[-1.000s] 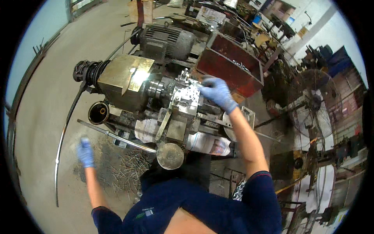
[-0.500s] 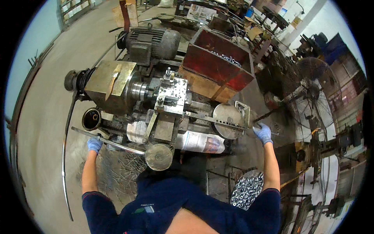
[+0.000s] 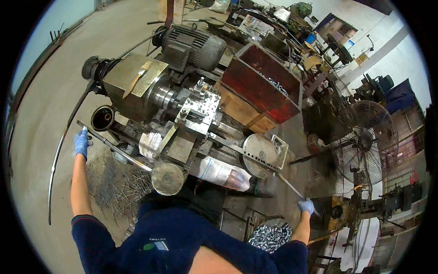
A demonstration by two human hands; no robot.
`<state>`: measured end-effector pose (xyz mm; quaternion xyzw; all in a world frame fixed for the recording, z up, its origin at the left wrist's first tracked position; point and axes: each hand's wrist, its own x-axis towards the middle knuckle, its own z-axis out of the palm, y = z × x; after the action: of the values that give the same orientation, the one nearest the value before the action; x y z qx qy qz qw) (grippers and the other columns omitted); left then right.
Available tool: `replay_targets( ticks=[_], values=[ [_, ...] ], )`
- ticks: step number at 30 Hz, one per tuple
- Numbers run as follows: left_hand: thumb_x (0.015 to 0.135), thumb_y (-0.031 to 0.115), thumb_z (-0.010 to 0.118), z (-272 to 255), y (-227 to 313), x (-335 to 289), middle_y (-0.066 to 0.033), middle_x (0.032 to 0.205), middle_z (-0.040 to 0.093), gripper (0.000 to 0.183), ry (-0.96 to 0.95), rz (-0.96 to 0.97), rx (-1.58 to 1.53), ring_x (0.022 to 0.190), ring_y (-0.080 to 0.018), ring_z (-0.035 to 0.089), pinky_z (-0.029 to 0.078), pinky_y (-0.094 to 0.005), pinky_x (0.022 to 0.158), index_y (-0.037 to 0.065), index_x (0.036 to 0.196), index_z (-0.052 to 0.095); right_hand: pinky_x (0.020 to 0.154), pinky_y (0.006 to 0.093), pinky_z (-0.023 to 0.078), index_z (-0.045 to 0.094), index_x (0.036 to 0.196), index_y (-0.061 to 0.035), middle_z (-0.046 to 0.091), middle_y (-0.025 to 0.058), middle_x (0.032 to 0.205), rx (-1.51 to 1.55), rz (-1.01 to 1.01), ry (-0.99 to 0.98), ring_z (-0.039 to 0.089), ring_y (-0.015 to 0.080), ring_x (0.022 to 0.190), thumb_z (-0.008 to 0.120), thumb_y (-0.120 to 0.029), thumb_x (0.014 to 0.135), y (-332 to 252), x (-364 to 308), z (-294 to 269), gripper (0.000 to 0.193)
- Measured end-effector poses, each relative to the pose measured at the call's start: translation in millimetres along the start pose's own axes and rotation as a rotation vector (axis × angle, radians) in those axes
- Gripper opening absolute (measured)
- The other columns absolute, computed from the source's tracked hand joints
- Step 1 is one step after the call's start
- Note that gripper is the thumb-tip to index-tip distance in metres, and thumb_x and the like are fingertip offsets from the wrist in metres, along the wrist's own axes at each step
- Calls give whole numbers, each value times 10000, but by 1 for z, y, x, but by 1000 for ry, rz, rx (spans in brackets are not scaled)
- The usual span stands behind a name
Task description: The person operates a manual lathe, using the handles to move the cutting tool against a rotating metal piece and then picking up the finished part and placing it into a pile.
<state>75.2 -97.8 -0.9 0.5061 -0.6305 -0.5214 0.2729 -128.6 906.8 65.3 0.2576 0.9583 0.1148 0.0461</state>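
Note:
My right hand [image 3: 306, 207], in a blue glove, is closed around a slim metal lever [image 3: 288, 185] that slants out from the right end of the machine. Beside that lever are a round metal disc [image 3: 260, 154] and a bar with a row of holes [image 3: 244, 150]. My left hand [image 3: 81, 144], also blue-gloved, is at the far end of a long metal bar handle [image 3: 122, 153]. Its fingers look curled, with a small dark piece by them; what they hold is unclear. Between my hands is the lathe's bright metal tool block [image 3: 199, 109], beside the chuck [image 3: 165, 97].
A red metal bin [image 3: 260, 84] with small metal parts stands behind the machine, near a motor [image 3: 194, 48]. A brush [image 3: 136, 83] lies on the headstock. By my right arm is a container of metal nuts [image 3: 270, 236]. A large fan [image 3: 365, 139] stands right.
My right hand has moved toward me, swinging the lever down. My left hand has moved left and away from me, up to the bar handle's end. The whole view has also shifted and tilted.

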Motion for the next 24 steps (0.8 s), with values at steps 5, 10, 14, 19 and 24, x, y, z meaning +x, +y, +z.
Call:
replay_targets(
  ticks=[5,10,14,19,24],
  values=[
    [801,265,639,69,5,-3,-106,594,572,316,253,-84,-281,430,-201,551,430,-312,385,-24,745,525,793,425,473,616,988,-44,619,235,934,28,95,-72,593,387,903,586,-412,660,120,-82,64,494],
    [802,196,614,74,13,-12,-102,575,575,252,365,-69,-292,418,-172,536,397,-289,372,-34,732,539,741,403,493,671,864,-63,639,197,876,100,191,-96,617,350,819,702,-434,588,152,-170,81,463],
    [804,186,604,67,11,-13,-105,586,584,250,302,-36,-354,414,-176,533,384,-286,372,-38,712,542,771,407,485,674,841,-43,642,201,886,14,272,-149,612,341,881,664,-373,662,126,-193,79,375],
    [806,178,598,70,7,-3,-110,594,590,245,297,-56,-316,415,-176,536,388,-288,374,-48,722,555,789,404,483,660,827,3,627,247,884,47,302,-147,611,347,892,649,-348,676,136,-194,91,383],
    [805,163,588,67,4,-1,-116,603,595,236,327,-35,-344,428,-173,547,406,-293,381,-60,732,558,791,407,482,645,837,20,629,243,879,36,302,-152,606,360,899,640,-311,663,115,-205,73,374]
  ],
)
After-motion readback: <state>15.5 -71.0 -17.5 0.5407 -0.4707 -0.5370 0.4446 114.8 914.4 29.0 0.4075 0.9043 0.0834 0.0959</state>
